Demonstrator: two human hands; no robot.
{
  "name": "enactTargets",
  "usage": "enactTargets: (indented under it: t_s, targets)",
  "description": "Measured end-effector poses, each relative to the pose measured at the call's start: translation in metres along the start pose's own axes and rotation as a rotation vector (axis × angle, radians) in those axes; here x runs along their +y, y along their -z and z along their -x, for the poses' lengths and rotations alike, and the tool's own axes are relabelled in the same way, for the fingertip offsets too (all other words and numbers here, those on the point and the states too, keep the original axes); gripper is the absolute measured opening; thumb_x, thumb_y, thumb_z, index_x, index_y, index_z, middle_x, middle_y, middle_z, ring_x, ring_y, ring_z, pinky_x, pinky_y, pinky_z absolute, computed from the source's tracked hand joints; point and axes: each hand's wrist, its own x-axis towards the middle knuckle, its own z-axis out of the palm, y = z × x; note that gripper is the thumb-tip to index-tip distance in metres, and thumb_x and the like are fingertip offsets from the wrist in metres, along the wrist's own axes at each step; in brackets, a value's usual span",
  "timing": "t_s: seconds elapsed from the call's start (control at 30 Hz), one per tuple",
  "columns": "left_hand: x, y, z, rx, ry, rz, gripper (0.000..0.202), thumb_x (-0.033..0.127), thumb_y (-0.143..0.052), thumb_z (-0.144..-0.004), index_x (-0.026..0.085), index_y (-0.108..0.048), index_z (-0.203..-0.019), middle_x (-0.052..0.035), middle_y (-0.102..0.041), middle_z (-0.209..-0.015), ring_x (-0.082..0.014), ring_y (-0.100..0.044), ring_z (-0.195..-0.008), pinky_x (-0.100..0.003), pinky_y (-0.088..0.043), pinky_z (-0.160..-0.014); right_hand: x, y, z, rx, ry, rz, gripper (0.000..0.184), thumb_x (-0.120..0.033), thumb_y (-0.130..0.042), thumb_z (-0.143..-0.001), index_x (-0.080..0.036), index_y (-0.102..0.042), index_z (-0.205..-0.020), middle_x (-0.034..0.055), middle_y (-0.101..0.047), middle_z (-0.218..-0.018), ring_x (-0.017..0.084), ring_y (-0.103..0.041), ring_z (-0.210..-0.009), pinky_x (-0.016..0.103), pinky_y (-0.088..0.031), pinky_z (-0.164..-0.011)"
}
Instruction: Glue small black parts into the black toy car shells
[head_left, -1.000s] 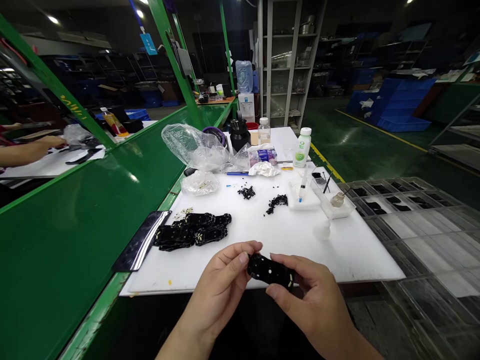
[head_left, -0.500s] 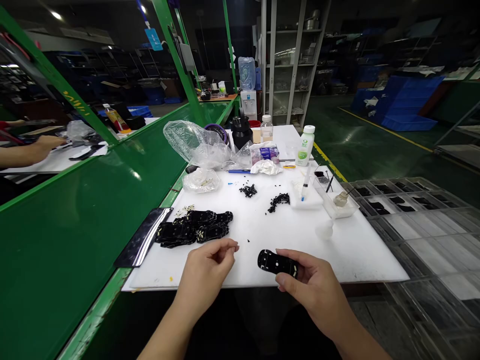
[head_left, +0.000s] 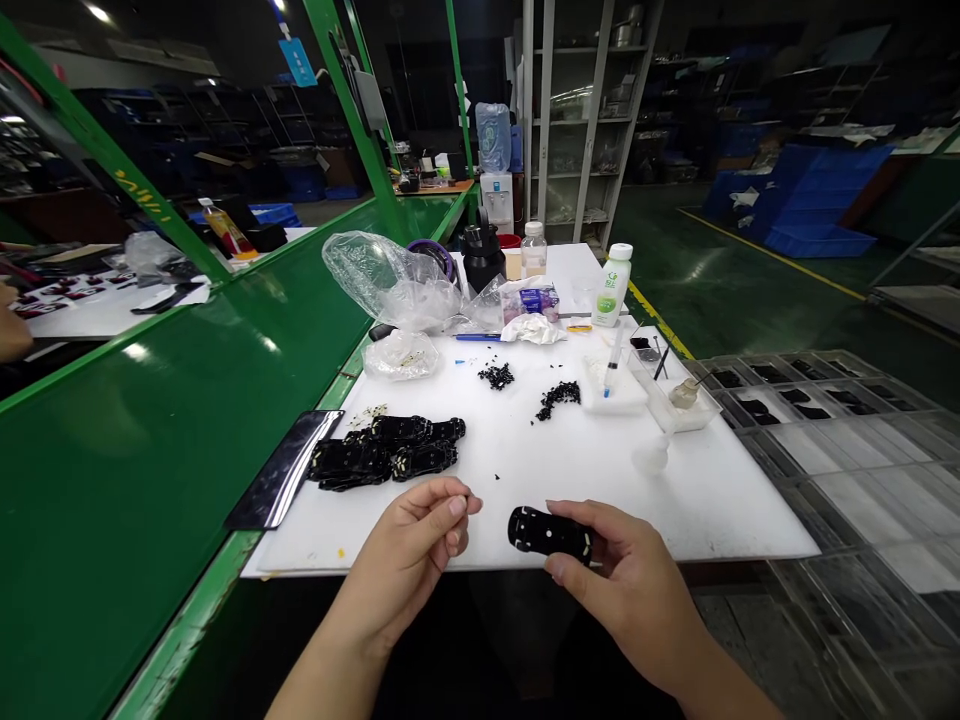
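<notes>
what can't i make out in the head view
In the head view:
Whether the left hand pinches a tiny piece: too small to tell.
Black car-shaped part: right end hidden by the right hand.
Co-worker's arm: cut off by left edge.
White bottle: label print too small.

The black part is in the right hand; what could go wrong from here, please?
The right hand holds the black part by one end, so it might slip. The left hand pinches what looks like a tiny dark piece, perhaps easily dropped. The loose black piece on the white table could get brushed away.
</notes>
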Motion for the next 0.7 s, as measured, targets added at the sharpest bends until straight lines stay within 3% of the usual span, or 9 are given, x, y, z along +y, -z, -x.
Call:
enactTargets:
  t_s: [0.13, 0.3, 0.47, 0.7]
  targets:
    - [0.0, -0.002, 0.009, -0.08, -0.017, -0.101, 0.009, 0.026, -0.074, -0.079, 0.018, -0.071, -0.083, -0.0002, -0.064, -0.077, -0.0051, -0.045, -0.057, -0.018, -0.039, -0.057, -0.001, 0.0, 0.002, -0.007, 0.032, 0.016, 0.035, -0.029, -0.07, -0.08, -0.027, -0.067, -0.115, 0.0042, -0.068, -0.11, 0.022, -0.065, -0.097, 0.035, -0.054, -0.085]
    - [0.002, -0.01, 0.018, 0.07, -0.204, -0.599, 0.012, 0.032, -0.072, -0.081, 0.021, -0.074, -0.085, -0.0018, -0.068, -0.077, -0.0119, -0.054, -0.068, -0.021, -0.044, -0.065, -0.009, 0.001, 0.004, -0.003, 0.105, 0.118, 0.034, -0.027, -0.069, -0.08, -0.03, -0.067, -0.113, 0.0002, -0.068, -0.098, 0.016, -0.064, -0.086, 0.028, -0.053, -0.076]
    - [0.003, -0.019, 0.02, 0.106, -0.209, -0.589, 0.024, 0.032, -0.075, -0.077, 0.023, -0.071, -0.098, -0.0043, -0.075, -0.084, -0.019, -0.066, -0.08, -0.027, -0.051, -0.074, -0.012, 0.001, 0.006, 0.046, 0.221, 0.251, 0.033, -0.023, -0.068, -0.08, -0.03, -0.068, -0.112, -0.0005, -0.068, -0.091, 0.014, -0.062, -0.078, 0.025, -0.051, -0.069]
    - [0.009, -0.019, 0.017, 0.042, -0.145, -0.734, 0.021, 0.034, -0.076, -0.075, 0.021, -0.074, -0.091, -0.0068, -0.078, -0.087, -0.024, -0.071, -0.082, -0.031, -0.054, -0.077, -0.016, 0.0, 0.007, 0.056, 0.31, 0.324, 0.034, -0.016, -0.064, -0.079, -0.027, -0.067, -0.111, -0.0004, -0.068, -0.091, 0.013, -0.063, -0.077, 0.023, -0.053, -0.068]
